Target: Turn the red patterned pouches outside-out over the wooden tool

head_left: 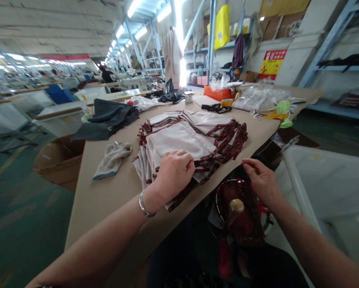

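A silver bracelet (141, 203) circles the left wrist (151, 200); the clothing (179, 250) is dark.

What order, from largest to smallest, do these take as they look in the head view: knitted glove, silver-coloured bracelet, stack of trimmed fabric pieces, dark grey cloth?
1. Stack of trimmed fabric pieces
2. Dark grey cloth
3. Knitted glove
4. Silver-coloured bracelet
No two look alike in size here.

green floor (14, 232), pale wall (305, 56) and blue shelving (341, 112) under bright tube lights (134, 7)
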`<state>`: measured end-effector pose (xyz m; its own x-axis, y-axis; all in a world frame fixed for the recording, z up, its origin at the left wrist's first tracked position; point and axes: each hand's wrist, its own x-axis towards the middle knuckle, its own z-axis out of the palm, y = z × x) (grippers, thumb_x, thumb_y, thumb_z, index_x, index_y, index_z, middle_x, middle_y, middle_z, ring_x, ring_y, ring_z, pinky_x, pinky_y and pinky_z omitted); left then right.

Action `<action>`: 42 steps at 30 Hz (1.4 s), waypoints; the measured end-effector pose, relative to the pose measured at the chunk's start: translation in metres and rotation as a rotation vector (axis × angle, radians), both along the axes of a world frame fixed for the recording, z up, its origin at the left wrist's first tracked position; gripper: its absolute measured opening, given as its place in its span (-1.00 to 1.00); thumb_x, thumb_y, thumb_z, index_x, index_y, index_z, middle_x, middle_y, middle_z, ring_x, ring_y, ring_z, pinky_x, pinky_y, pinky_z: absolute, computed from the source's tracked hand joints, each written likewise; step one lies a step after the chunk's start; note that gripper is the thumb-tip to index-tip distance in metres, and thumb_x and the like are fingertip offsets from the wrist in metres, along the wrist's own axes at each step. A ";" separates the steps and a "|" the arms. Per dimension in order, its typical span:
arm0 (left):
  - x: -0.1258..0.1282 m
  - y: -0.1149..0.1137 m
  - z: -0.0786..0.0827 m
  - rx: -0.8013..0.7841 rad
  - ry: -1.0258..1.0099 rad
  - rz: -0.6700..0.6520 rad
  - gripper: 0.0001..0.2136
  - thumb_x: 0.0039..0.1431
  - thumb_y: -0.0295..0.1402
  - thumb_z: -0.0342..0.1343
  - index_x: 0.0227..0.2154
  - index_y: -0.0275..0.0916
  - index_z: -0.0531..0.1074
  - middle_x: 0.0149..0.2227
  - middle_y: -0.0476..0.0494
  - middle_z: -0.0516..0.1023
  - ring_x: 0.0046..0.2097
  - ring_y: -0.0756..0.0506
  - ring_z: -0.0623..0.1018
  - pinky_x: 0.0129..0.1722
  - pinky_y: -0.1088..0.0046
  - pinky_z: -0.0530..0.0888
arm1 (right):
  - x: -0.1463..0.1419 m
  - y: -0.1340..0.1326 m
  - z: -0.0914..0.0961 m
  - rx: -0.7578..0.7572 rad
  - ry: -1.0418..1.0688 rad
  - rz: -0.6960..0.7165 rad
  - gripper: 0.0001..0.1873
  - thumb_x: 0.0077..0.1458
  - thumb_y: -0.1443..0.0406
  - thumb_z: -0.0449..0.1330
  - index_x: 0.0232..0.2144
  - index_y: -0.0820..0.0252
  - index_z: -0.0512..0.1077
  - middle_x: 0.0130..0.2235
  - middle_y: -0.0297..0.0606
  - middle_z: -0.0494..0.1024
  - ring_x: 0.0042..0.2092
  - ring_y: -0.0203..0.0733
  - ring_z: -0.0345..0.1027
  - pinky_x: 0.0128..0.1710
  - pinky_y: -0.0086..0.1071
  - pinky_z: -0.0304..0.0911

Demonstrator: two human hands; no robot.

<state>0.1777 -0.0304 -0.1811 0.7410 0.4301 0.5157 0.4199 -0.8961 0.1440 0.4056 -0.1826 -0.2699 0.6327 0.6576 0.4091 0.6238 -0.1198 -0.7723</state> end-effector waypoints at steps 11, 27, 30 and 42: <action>-0.008 0.009 0.033 -0.152 -0.142 0.099 -0.82 -0.05 -0.48 -0.01 -0.58 -0.26 0.50 -0.50 -0.07 0.55 -0.41 -0.04 0.49 -0.34 0.45 0.37 | -0.081 0.103 0.115 -0.289 -0.929 0.484 -0.78 0.17 0.39 0.07 -0.26 0.22 0.53 -0.23 -0.12 0.54 -0.10 -0.06 0.36 -0.11 -0.26 0.23; -0.049 -0.031 0.018 -0.680 -0.516 0.135 -0.93 0.03 -0.41 0.03 -0.47 -0.21 0.40 -0.60 0.03 0.41 -0.54 0.00 0.41 -0.54 0.50 0.35 | -0.106 -0.008 0.087 -0.198 -0.791 0.219 -0.77 0.13 0.36 0.01 -0.25 0.21 0.46 -0.39 -0.15 0.57 -0.42 -0.08 0.46 -0.46 -0.30 0.28; -0.045 -0.071 0.010 -1.368 -0.817 -0.099 -0.88 0.05 -0.27 0.11 -0.40 -0.20 0.35 -0.54 0.03 0.47 -0.56 0.00 0.45 -0.62 0.52 0.41 | -0.117 -0.041 0.043 -0.134 -0.590 0.406 -0.74 0.14 0.36 0.01 -0.24 0.12 0.48 -0.40 -0.23 0.60 -0.42 -0.12 0.50 -0.48 -0.34 0.37; -0.027 -0.137 -0.072 -2.016 -0.149 -0.223 -0.75 -0.07 -0.25 0.22 -0.65 -0.31 0.35 -0.70 0.07 0.28 -0.68 0.13 0.21 -0.75 0.63 0.14 | -0.129 -0.104 -0.008 0.125 1.565 0.260 -0.78 0.03 0.10 0.23 -0.41 0.09 0.56 -0.38 -0.28 0.62 -0.32 -0.14 0.53 -0.27 -0.28 0.47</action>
<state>0.1505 -0.1674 -0.2527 0.8570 0.2800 -0.4325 0.2403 0.5253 0.8163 0.2764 -0.2864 -0.2777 0.3429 0.8238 -0.4515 -0.7682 -0.0306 -0.6394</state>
